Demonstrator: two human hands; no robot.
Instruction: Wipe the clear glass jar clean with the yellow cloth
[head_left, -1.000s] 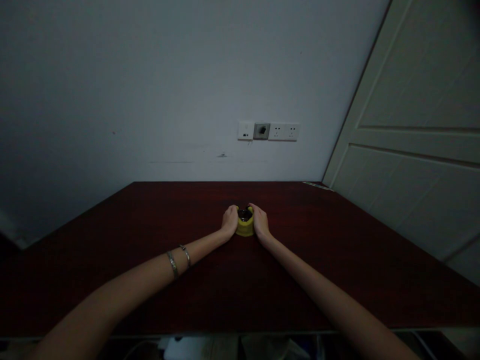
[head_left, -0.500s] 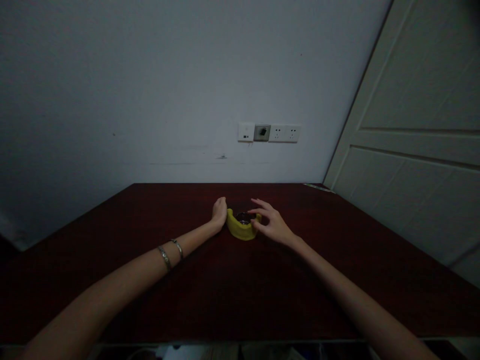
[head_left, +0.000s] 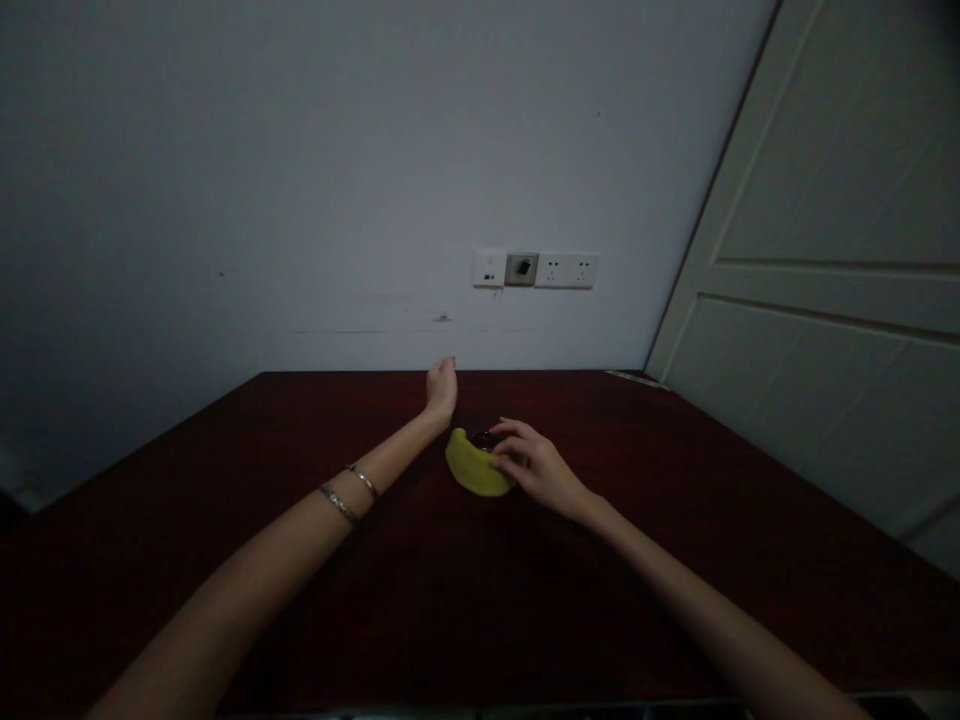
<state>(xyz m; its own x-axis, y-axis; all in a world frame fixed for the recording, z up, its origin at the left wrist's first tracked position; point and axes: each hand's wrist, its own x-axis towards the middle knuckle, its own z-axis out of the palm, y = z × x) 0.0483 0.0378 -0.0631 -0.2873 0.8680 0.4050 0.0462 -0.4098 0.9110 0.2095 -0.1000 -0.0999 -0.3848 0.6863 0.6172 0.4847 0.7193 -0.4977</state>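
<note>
A yellow, banana-shaped piece (head_left: 474,472) lies curved on the dark red table; its material is hard to make out in the dim light. Just behind it shows part of a small, shiny, round-rimmed thing (head_left: 482,440), mostly hidden. My right hand (head_left: 531,460) is bent over the right end of the yellow piece, thumb and fingers closing on its edge. Beyond the yellow piece's left end, my left hand (head_left: 442,388) is raised at the wrist, seen edge-on and apart from it. Its fingers look stretched and hold nothing visible.
The dark red table (head_left: 360,600) reaches back to a pale wall (head_left: 337,180) with a row of sockets and switches (head_left: 535,270). A pale panelled door (head_left: 832,300) stands along the right. A thin flat strip (head_left: 637,379) lies at the table's back right edge.
My left hand has left the yellow piece's side and moved up and back. My right hand's fingers have curled in closer over its right end, and the yellow piece has turned slightly.
</note>
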